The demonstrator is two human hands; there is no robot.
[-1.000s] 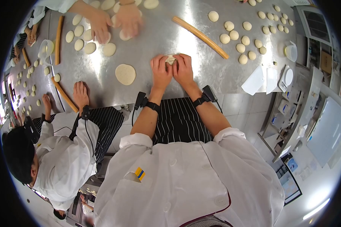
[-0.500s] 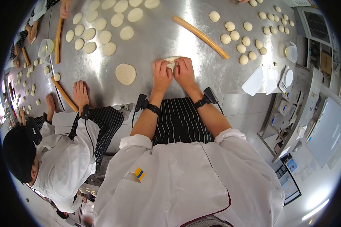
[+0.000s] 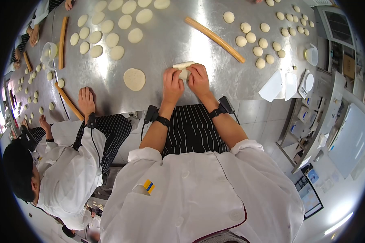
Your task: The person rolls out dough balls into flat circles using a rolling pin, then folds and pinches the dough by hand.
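A piece of pale dough (image 3: 184,75) lies on the steel table in front of me, between my two hands. Its far edge forms a thick folded or rolled strip (image 3: 183,65). My left hand (image 3: 172,84) has its fingers curled onto the dough's left side. On the right side, the bent fingers of my right hand (image 3: 198,80) press and pinch the same piece. Both hands partly hide the dough, and the fingertips are hard to make out. A flat round of dough (image 3: 134,79) rests on the table to the left of my hands.
A wooden rolling pin (image 3: 215,39) lies diagonally beyond my hands. Flattened dough rounds (image 3: 112,39) are at the upper left, dough balls (image 3: 257,51) at the right. White scrapers (image 3: 271,86) and a scale (image 3: 306,84) sit near the right edge. A co-worker's hand (image 3: 86,102) rests at left.
Both my hands have drawn slightly toward me, exposing the dough's thick far edge. At the left, a co-worker's hand has lifted off the table. Another hand near the upper-left rolling pin has moved away.
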